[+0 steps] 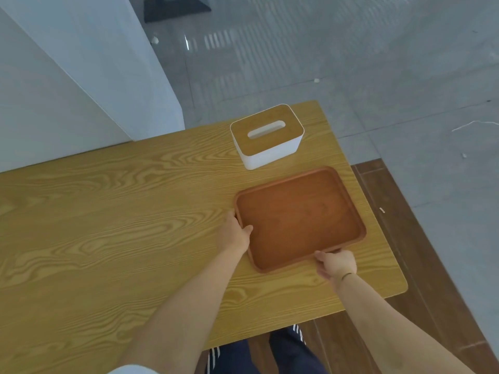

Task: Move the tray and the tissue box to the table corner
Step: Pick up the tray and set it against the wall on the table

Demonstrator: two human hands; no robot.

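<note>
A white wall [67, 85] fills the upper left, ending in a corner just behind the table's far edge. The table [108, 211] has a yellow wood-grain top and runs across the lower left and middle.

The left hand [237, 233] grips the tray's left rim: the thumb lies over the rim onto the tray floor, and the fingers reach along the outer side, where they are mostly hidden. A white sleeve edge [129, 369] shows at the bottom of that arm.

The box [267, 136], white with a wooden lid and an oval slot, stands upright near the table's far right corner, free of both hands. Just in front of it, close but apart, the tray [299, 217] lies flat on the table by the right edge. It is reddish-brown, rectangular with rounded corners, and holds nothing.

The right hand [336, 263] clasps the tray's near rim, thumb on top and fingers curled below it. A thin dark band [347, 275] circles that wrist.

To the right, grey floor [405, 76] gives way to dark wood planks [399, 238].
</note>
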